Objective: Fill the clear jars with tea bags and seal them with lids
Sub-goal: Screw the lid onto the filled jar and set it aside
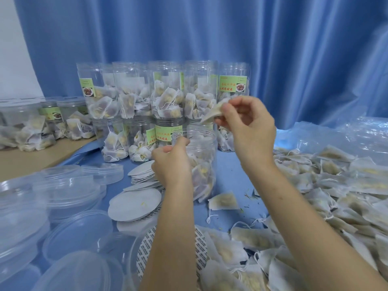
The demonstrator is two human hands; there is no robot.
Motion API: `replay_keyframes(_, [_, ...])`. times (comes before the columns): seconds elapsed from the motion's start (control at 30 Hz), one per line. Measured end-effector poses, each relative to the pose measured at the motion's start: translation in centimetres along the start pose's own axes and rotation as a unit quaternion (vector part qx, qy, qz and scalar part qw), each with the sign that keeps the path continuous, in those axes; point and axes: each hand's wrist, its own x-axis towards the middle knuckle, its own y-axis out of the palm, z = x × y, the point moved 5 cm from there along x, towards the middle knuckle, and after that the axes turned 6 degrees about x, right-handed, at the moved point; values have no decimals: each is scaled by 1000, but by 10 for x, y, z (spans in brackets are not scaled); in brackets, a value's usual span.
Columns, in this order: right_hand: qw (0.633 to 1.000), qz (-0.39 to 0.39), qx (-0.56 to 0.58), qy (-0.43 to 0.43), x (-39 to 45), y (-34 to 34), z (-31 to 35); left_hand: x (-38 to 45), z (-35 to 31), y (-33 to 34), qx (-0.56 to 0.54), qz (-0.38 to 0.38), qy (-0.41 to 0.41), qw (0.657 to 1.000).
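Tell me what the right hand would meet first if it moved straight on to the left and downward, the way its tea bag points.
Probably the open mouth of the clear plastic jar, just below the tea bag the right hand pinches; depth is uncertain.

left hand (171,162) curled low, right hand (247,124) raised – fingertips pinching, forearms extended

Open jar (201,162) at centre; lids (69,192) lie left, loose tea bags (327,196) right, stacked jars (165,91) apparently behind.
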Motion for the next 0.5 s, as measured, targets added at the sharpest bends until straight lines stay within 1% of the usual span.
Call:
replay_keyframes(0.03, [998,7,-56,-28,-2,4,-1,0,0,0,1,5,-1,1000])
replay_keyframes(0.07, [990,46,-131,-33,-5,9,-5,-1,0,1,2,10,-4,1000])
replay_keyframes(0.13, [952,152,-267,-7,-10,16,-19,-3,0,1,2,15,-15,1000])
replay_keyframes(0.17, [937,179,-301,-2,-12,16,-23,-4,0,0,3,14,-19,1000])
replay_keyframes(0.2, [929,190,-316,-8,-13,16,-23,-5,-1,-1,4,10,-20,1000])
replay_keyframes(0.27, [925,179,-331,-48,-16,18,-19,-5,-4,-3,4,-4,-19,1000])
replay_keyframes(0.37, [921,138,-339,-133,-25,25,-10,-4,-13,-11,-22,-29,-6,999])
replay_keyframes(0.4, [917,137,-335,-167,-31,30,-6,-4,-18,-15,-30,-41,9,999])
replay_keyframes(0.43, [911,149,-329,-198,-36,36,-4,-3,-23,-19,-22,-58,27,998])
replay_keyframes(0.5, [895,217,-334,-201,-50,54,-10,-6,-35,-28,16,-95,73,993])
